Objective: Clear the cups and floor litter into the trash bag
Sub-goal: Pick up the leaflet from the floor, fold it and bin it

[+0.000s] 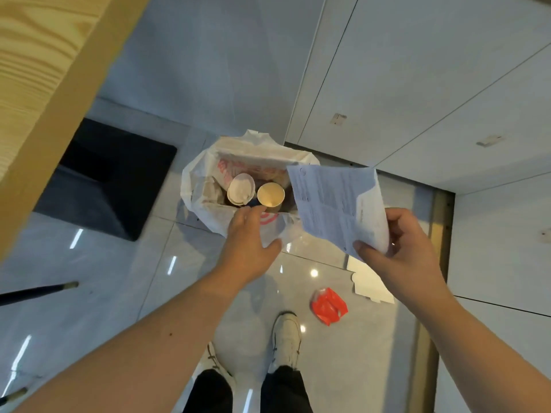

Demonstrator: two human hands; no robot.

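Observation:
A white plastic trash bag stands open on the floor in front of me. Inside it sit two paper cups, one holding crumpled white paper and one empty, beside a printed wrapper. My left hand hovers over the bag's near rim, fingers spread, holding nothing. My right hand pinches a printed sheet of paper just right of the bag's mouth. On the floor near my right foot lie a red crumpled wrapper and a flat white cardboard piece.
A wooden table edge runs along the left, with a black square base under it. Dark chair legs poke in at the lower left. Grey wall panels rise at the right. My white shoes stand on glossy tiles.

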